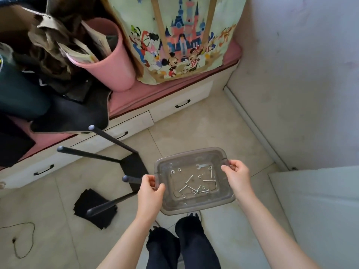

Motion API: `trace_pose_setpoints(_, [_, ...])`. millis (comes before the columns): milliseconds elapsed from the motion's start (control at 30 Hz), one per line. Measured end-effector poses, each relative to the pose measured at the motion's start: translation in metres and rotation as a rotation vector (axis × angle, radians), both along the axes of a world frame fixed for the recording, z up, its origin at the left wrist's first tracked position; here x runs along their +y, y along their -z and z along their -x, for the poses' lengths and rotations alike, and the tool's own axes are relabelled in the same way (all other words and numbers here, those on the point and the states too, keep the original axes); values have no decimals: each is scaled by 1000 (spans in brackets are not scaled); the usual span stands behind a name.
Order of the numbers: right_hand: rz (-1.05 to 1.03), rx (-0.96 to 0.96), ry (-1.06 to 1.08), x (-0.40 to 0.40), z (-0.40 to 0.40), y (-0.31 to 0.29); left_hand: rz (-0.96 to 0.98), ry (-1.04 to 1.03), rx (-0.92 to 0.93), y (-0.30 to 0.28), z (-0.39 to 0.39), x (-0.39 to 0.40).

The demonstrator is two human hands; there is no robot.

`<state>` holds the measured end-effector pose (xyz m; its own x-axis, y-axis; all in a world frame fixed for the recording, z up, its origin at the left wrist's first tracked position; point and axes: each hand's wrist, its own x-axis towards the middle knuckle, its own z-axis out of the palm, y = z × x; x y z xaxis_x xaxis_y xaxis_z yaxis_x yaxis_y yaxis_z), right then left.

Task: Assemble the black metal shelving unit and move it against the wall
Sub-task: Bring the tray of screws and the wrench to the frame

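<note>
— Standing over dark trouser legs [182, 247], what do the hands have?

— Both pinch the rim of a clear plastic tray [196, 205]. The left hand [150, 193] is closed on the left edge, thumb on top; the right hand [238, 176] is closed on the right handle. It is held level above pale floor tiles [211, 131].

— What's in it?

— Loose silver hardware: long bolts [189, 180], ring washers [172, 172], and a small flat wrench [201, 166], all lying scattered on the ribbed, see-through base.

— And the shelving unit?

— The black metal shelving unit [132, 164] sits upside down on the floor just left of the tray, its four thin round legs [114, 140] pointing up, each capped by a rounded grey foot. The tray's left edge overlaps it.

— Anything around it?

— A stack of flat black square sheets [91, 202] lies under one leg, and a thin dark cord [29, 239] loops further left. Beyond is a white drawer bench [174, 103] with black handles and a pink cushion top, carrying a pink bin [108, 61] of crumpled paper and a cartoon-castle bag [184, 39]. A scuffed white wall [301, 74] rises on the right.
</note>
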<state>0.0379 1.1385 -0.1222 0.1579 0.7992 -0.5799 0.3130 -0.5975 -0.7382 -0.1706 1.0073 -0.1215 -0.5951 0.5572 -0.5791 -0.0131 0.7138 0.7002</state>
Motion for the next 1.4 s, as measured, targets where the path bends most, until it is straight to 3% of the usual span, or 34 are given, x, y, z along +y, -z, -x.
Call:
trace_pose_setpoints(200, [91,15,17,6,-7,107,93,143,-14,109,8,3])
trace_pose_setpoints(467, [219,113,172,-2,7,314,195,131,-3,301,11,8])
trace_pose_setpoints(800, [-3,-104,-133,11,36,537,289,238,-161,509,29,-16])
trace_pose_setpoints(1067, [-125,-182,-328,51,66,609,114,159,-228,594,48,-7])
trace_pose_setpoints(1400, [-266,-281,-542,84,88,621,-8,73,-341,626,58,3])
